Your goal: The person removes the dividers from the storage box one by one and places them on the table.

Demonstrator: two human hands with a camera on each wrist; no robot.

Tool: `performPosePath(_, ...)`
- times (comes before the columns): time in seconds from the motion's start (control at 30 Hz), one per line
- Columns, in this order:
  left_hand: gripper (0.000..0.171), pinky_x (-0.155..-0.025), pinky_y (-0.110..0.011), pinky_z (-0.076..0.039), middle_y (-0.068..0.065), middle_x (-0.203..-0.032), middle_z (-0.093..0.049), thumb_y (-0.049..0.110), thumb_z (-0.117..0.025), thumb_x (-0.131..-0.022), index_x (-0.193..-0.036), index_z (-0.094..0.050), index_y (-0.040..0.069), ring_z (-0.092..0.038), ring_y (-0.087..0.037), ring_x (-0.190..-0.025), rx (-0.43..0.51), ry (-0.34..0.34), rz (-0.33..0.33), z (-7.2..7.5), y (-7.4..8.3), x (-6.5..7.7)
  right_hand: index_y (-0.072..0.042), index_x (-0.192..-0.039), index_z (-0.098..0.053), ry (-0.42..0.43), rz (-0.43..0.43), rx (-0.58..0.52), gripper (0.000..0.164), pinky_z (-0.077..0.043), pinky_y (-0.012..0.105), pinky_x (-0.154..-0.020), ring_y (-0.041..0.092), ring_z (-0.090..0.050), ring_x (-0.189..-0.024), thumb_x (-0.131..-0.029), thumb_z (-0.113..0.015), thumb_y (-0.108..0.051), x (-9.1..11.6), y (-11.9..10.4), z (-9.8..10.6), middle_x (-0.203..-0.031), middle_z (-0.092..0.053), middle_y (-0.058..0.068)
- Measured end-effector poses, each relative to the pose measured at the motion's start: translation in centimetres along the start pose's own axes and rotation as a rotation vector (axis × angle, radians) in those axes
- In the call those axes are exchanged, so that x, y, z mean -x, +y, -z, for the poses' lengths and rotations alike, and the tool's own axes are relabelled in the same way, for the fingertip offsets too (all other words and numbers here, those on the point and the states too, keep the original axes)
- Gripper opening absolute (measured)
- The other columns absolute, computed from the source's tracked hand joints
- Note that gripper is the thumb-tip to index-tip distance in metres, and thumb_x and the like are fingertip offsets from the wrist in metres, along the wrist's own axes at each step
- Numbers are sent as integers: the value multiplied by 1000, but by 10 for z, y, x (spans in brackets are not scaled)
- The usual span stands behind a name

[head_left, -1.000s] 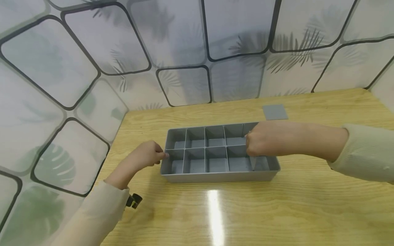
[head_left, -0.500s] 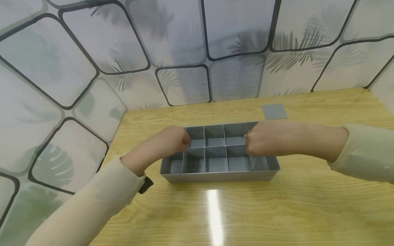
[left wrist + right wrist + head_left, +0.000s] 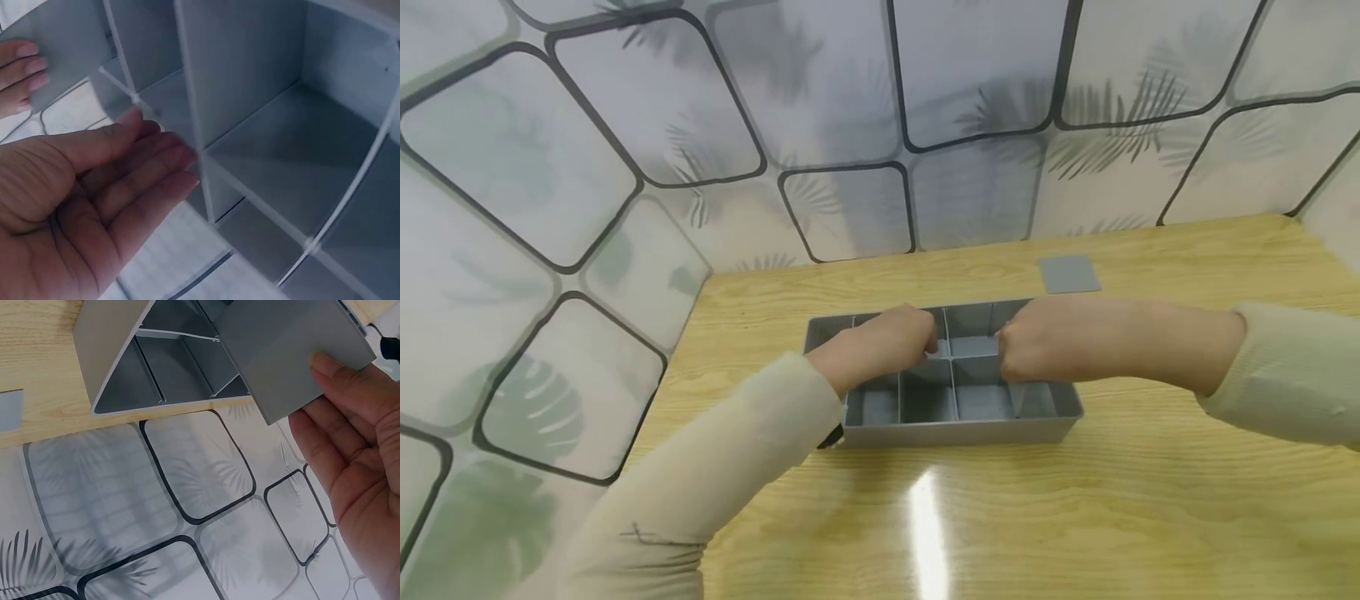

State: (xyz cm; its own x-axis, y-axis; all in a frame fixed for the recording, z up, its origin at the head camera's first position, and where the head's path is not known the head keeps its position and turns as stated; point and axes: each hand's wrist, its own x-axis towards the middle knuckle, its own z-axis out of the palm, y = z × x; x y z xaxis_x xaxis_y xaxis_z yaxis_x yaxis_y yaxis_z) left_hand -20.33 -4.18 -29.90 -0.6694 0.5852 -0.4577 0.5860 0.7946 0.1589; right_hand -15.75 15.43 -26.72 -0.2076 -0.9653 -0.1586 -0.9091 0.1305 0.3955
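Note:
A grey compartment box (image 3: pixel 962 432) with thin dividers stands on the table in the head view. My right hand (image 3: pixel 1048 337) is over its right end and pinches a flat grey divider panel (image 3: pixel 284 356) between thumb and fingers. In the head view the panel's lower part (image 3: pixel 1017 398) shows down among the right compartments. My left hand (image 3: pixel 883 340) is over the middle of the box and holds nothing. Its fingers are loosely curled, palm turned up to the wrist camera (image 3: pixel 81 206), close to the divider edges.
A second flat grey panel (image 3: pixel 1070 274) lies on the wooden table (image 3: pixel 1037 517) behind the box, to the right. Behind the table is a backdrop (image 3: pixel 850 100) with leaf and rounded-square patterns.
My left hand has moved right, from the box's left end to over its middle. My right hand has stayed in place with the divider panel.

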Motion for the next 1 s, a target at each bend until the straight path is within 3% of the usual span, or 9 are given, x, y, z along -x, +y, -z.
performPosePath(0.13,25,-80,-23,-48,-4,-112,-61,12,-57,-86,-110,-61,7,-55,-16,-99,3,29,-60,-9,-3,-10,-19,-57,-49,-7,-1,6,29,-34,21,-42,7,-31,-50,-63,-64,6,0,0,0,-59,-46,-7)
performPosePath(0.4,21,-77,-23,-49,-4,-104,-64,9,-57,-85,-104,-63,7,-57,-15,-93,14,86,-128,-17,-8,-14,-19,-54,-46,44,10,40,30,-34,21,-41,7,-30,-48,-63,-64,3,0,-1,-2,-57,-46,-8)
performPosePath(0.57,19,-77,-24,-49,-4,-104,-64,7,-56,-85,-102,-64,7,-57,-15,-93,4,91,-135,-16,-9,-18,-19,-54,-46,52,16,46,31,-32,21,-40,7,-28,-48,-61,-64,5,1,0,-1,-56,-45,-7)
performPosePath(0.9,18,-77,-23,-49,-3,-104,-63,9,-59,-84,-101,-64,8,-56,-14,-94,-30,63,-124,-16,-8,-25,-17,-57,-52,-31,-6,-16,26,-33,22,-43,9,-32,-49,-63,-68,3,-1,2,2,-59,-50,-4)
performPosePath(1.0,18,-77,-24,-49,-3,-104,-63,10,-59,-84,-101,-64,8,-56,-14,-93,-39,57,-117,-16,-8,-24,-17,-57,-53,-21,-5,-46,26,-33,22,-43,9,-33,-49,-63,-67,4,-2,4,2,-57,-50,-4)
